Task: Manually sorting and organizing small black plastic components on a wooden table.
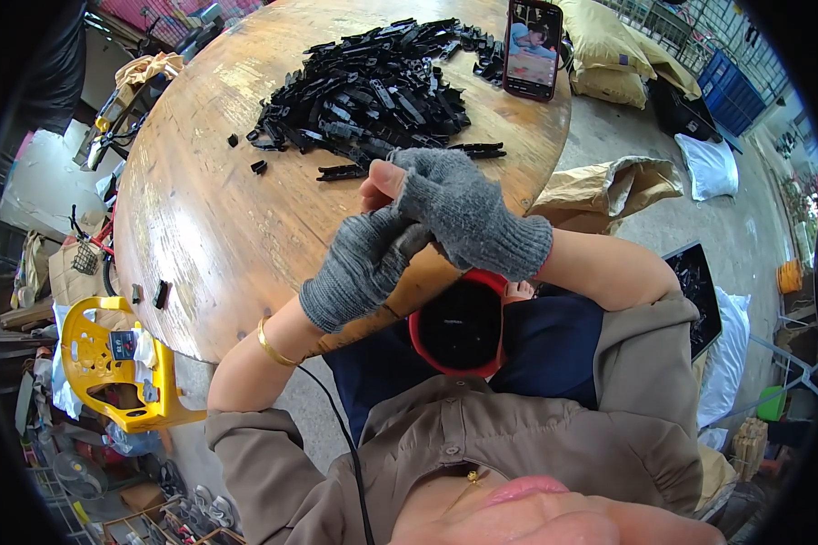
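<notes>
My left hand (359,263) and my right hand (454,204), both in grey knitted fingerless gloves, meet over the near edge of the round wooden table (200,200). Their fingers are closed and pressed together; whatever is between them is hidden. Bare fingertips show at the left side of my right glove. Just beyond my hands lies a large heap of narrow black plastic pieces (373,95). One black strip (339,173) lies left of the fingertips, and another black strip (482,150) shows past my right glove.
A phone (531,50) stands upright at the table's far right. Below the edge, a red bucket (415,331) with dark contents sits between my legs. A yellow plastic chair (159,372) is at left. Right are an open paper sack (609,186), stuffed sacks (600,45) and a black tray (695,291).
</notes>
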`<state>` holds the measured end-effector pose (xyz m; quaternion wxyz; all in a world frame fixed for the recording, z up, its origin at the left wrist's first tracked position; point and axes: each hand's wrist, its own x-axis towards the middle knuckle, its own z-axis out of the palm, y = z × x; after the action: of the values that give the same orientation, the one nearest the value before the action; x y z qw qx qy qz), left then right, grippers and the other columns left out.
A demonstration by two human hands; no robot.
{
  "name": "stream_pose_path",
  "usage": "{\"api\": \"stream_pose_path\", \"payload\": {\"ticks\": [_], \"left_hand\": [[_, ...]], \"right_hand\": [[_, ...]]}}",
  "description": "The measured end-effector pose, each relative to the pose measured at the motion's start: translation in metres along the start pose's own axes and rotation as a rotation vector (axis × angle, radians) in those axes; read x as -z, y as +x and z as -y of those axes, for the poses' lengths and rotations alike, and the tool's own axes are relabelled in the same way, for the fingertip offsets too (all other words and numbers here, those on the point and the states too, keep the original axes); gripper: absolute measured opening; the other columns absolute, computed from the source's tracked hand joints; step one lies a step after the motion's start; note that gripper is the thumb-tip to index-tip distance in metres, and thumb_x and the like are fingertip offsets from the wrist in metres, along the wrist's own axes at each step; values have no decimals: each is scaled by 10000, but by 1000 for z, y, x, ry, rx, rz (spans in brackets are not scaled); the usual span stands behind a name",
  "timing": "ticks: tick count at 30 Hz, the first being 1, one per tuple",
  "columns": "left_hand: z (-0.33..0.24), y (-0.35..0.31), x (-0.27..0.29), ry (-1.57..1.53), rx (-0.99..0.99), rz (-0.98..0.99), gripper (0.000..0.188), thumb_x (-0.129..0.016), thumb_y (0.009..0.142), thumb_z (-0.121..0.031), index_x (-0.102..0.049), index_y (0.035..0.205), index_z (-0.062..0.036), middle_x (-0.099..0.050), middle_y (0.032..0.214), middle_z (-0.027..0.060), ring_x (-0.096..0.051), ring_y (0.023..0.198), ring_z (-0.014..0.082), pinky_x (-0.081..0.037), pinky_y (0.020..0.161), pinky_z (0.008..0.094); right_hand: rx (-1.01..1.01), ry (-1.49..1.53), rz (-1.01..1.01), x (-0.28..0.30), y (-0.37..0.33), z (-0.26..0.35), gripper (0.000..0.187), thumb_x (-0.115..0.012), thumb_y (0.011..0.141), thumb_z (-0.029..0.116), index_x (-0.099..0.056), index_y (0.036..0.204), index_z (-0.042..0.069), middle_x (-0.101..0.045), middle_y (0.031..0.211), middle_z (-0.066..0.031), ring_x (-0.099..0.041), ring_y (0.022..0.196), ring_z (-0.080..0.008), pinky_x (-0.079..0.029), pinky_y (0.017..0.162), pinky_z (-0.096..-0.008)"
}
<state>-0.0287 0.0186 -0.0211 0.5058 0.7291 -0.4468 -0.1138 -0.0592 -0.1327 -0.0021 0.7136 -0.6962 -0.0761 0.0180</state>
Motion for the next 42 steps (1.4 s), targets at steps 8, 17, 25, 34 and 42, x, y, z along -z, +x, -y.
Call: {"api": "stream_pose_path", "payload": {"ticks": [8, 17, 25, 34, 42], "left_hand": [[2, 6, -10, 211, -116, 248, 198, -541, 829, -147, -585, 997, -53, -609, 865, 125, -598, 762, 276, -474, 677, 306], [-1, -12, -28, 710, -505, 559, 292, -562, 759, -225, -565, 1043, -157, -558, 796, 63, -590, 648, 240, -472, 492, 326], [37, 8, 16, 400, -349, -53, 175, -575, 758, -114, -575, 929, -74, -579, 836, 105, -569, 720, 257, -475, 641, 333], [60, 30, 59, 1048, 211, -29, 198, -562, 789, -229, -606, 937, -107, -560, 964, 102, -497, 971, 293, -414, 831, 388], [57, 28, 56, 468, 92, -375, 161, -512, 851, -200, -550, 931, -66, -579, 729, 53, -546, 598, 173, -468, 572, 289]], "right_hand": [[137, -323, -116, 70, 24, 6, 507, -456, 866, 456, -599, 904, -30, -607, 773, -97, -583, 688, -136, -488, 643, -242], [435, -1178, 54, 28, 30, -33, 256, -663, 722, 260, -607, 850, 47, -570, 783, -117, -571, 752, -259, -459, 657, -336], [402, -1267, 28, 46, 25, -28, 269, -654, 700, 254, -593, 854, 43, -565, 823, -116, -555, 793, -276, -460, 677, -351], [687, -1450, 142, -3, 35, -41, 168, -587, 723, 217, -623, 808, 78, -556, 784, -72, -568, 798, -225, -497, 623, -343], [645, -1355, 142, 11, 27, -33, 208, -645, 676, 249, -599, 770, 70, -559, 766, -86, -571, 770, -231, -486, 622, -341]]}}
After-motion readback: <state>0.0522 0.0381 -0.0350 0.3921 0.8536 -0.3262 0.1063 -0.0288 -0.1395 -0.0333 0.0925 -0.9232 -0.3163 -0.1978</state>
